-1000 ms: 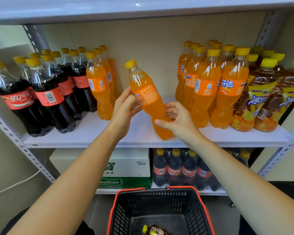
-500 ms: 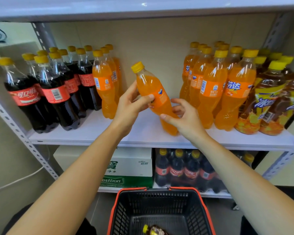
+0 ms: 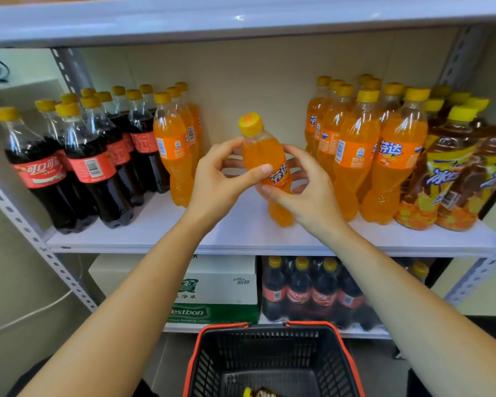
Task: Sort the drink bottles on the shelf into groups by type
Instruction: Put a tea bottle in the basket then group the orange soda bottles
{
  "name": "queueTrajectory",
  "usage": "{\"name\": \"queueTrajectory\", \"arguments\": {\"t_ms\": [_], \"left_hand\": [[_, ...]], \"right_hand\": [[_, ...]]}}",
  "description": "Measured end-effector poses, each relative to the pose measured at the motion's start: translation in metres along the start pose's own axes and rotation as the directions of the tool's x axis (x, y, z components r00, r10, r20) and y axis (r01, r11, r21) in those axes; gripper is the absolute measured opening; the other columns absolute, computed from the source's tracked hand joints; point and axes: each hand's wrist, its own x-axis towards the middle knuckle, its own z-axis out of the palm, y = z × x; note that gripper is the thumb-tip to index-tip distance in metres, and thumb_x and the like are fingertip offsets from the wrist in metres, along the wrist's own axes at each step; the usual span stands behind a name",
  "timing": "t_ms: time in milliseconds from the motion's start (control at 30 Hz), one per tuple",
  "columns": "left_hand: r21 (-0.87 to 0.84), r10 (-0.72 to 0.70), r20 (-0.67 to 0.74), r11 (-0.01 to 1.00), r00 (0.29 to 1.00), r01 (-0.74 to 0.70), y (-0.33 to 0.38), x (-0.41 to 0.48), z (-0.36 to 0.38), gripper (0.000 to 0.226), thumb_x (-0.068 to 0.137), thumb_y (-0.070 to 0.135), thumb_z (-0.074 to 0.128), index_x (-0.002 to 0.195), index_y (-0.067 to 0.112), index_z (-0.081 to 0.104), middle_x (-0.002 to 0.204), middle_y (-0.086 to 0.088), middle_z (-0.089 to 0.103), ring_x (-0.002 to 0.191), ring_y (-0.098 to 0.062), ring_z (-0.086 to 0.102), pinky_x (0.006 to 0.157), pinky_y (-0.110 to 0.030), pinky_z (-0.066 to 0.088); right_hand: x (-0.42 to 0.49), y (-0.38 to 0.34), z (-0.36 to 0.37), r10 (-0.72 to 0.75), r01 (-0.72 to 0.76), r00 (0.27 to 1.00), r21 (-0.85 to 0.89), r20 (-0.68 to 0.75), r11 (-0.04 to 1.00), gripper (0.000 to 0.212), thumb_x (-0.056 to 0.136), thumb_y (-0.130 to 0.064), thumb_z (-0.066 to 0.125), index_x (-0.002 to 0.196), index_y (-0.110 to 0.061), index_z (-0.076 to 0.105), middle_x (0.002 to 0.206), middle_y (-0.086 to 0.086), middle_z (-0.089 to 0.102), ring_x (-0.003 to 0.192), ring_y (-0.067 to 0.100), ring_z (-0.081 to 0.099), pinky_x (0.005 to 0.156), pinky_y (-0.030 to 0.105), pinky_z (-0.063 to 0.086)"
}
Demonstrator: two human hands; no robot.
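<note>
An orange soda bottle [image 3: 265, 156] with a yellow cap is held above the middle of the white shelf [image 3: 241, 233], tilted with its cap to the left. My left hand [image 3: 218, 181] grips its upper body and my right hand [image 3: 304, 187] grips its lower half. Dark cola bottles [image 3: 89, 167] stand at the left, with three orange soda bottles [image 3: 173, 156] beside them. A larger group of orange soda bottles [image 3: 364, 150] stands at the right, next to iced tea bottles [image 3: 453, 167] at the far right.
A black basket with a red rim [image 3: 272, 328] sits below me, with one bottle [image 3: 258, 392] lying in it. The lower shelf holds a water carton [image 3: 218, 290] and a pack of cola bottles [image 3: 307, 293]. Metal uprights [image 3: 40, 247] frame the shelf.
The held orange bottle has turned more upright and its cap now leans toward me. Both hands have closed around it more fully, and the view has shifted closer.
</note>
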Motion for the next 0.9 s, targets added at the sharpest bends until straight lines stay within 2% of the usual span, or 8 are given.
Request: {"name": "queueTrajectory", "arguments": {"t_ms": [133,200,267,367,500,633,733,900], "left_hand": [[0.053,0.153,-0.048,0.987,0.987,-0.15,0.015,0.005,-0.007,0.045,0.088,0.03,0.078,0.128,0.01,0.07,0.112,-0.01,0.068,0.098,-0.012,0.068,0.084,-0.028,0.057],[0.028,0.184,-0.066,0.983,0.981,-0.183,0.021,0.006,-0.009,0.041,0.089,0.024,0.078,0.128,0.015,0.069,0.109,-0.003,0.07,0.096,-0.008,0.068,0.083,-0.026,0.056],[0.001,0.204,-0.061,0.979,0.977,-0.204,0.027,0.005,-0.011,0.043,0.09,0.017,0.078,0.13,0.022,0.065,0.108,0.001,0.071,0.097,-0.012,0.069,0.084,-0.033,0.06],[0.069,0.274,0.017,0.959,0.962,-0.275,0.033,0.005,-0.017,0.033,0.093,0.016,0.075,0.125,0.021,0.068,0.11,-0.006,0.071,0.098,-0.029,0.068,0.084,-0.05,0.06],[0.074,0.233,0.21,0.965,0.949,-0.253,0.043,0.008,-0.028,0.022,0.097,0.014,0.069,0.117,0.022,0.069,0.116,-0.006,0.073,0.108,-0.033,0.066,0.087,-0.057,0.056],[0.075,0.171,0.359,0.975,0.917,-0.211,0.048,0.006,-0.03,0.016,0.102,0.013,0.06,0.109,0.022,0.072,0.11,-0.003,0.072,0.093,-0.008,0.063,0.074,-0.026,0.053],[0.038,0.159,0.371,0.982,0.915,-0.186,0.045,0.005,-0.031,0.019,0.104,0.013,0.057,0.112,0.018,0.074,0.112,0.002,0.074,0.096,-0.006,0.066,0.075,-0.019,0.051],[-0.103,0.189,0.256,0.98,0.948,-0.168,0.032,0.006,-0.032,0.026,0.105,0.008,0.053,0.123,0.015,0.07,0.125,-0.003,0.073,0.116,-0.023,0.067,0.086,-0.033,0.056]], "right_hand": [[0.0,-0.005,-0.006,-0.025,0.024,0.999,0.031,0.03,0.999,0.063,0.082,-0.032,0.084,0.137,-0.027,0.055,0.125,-0.008,0.062,0.112,0.008,0.059,0.082,0.02,0.053],[0.001,-0.005,-0.008,-0.032,0.03,0.998,0.036,0.056,0.999,0.063,0.081,-0.03,0.084,0.137,-0.026,0.055,0.125,-0.008,0.062,0.112,0.006,0.059,0.079,0.017,0.053],[0.001,-0.004,-0.009,-0.033,0.03,0.996,0.047,0.081,0.998,0.066,0.08,-0.029,0.085,0.138,-0.024,0.056,0.126,-0.008,0.062,0.111,0.006,0.059,0.075,0.016,0.053],[0.002,-0.004,-0.013,-0.016,0.01,0.991,0.051,0.133,0.999,0.069,0.078,-0.032,0.087,0.139,-0.028,0.056,0.128,-0.009,0.063,0.112,0.007,0.06,0.075,0.021,0.056],[0.0,-0.004,-0.016,0.013,-0.033,0.983,0.11,0.184,0.993,0.064,0.077,-0.028,0.087,0.13,-0.032,0.053,0.127,-0.01,0.065,0.118,0.004,0.061,0.086,0.032,0.06],[-0.003,0.001,-0.016,-0.005,-0.042,0.968,0.183,0.249,0.982,0.053,0.08,-0.015,0.085,0.122,-0.027,0.056,0.124,-0.006,0.066,0.123,0.008,0.06,0.089,0.042,0.061],[-0.004,0.003,-0.015,-0.011,-0.038,0.968,0.187,0.251,0.982,0.052,0.081,-0.017,0.084,0.12,-0.036,0.055,0.124,-0.012,0.064,0.125,0.006,0.058,0.09,0.037,0.06],[0.0,0.006,-0.014,-0.015,-0.031,0.977,0.216,0.211,0.976,0.051,0.081,-0.016,0.084,0.118,-0.036,0.056,0.122,-0.01,0.067,0.121,0.007,0.06,0.085,0.032,0.06]]}}
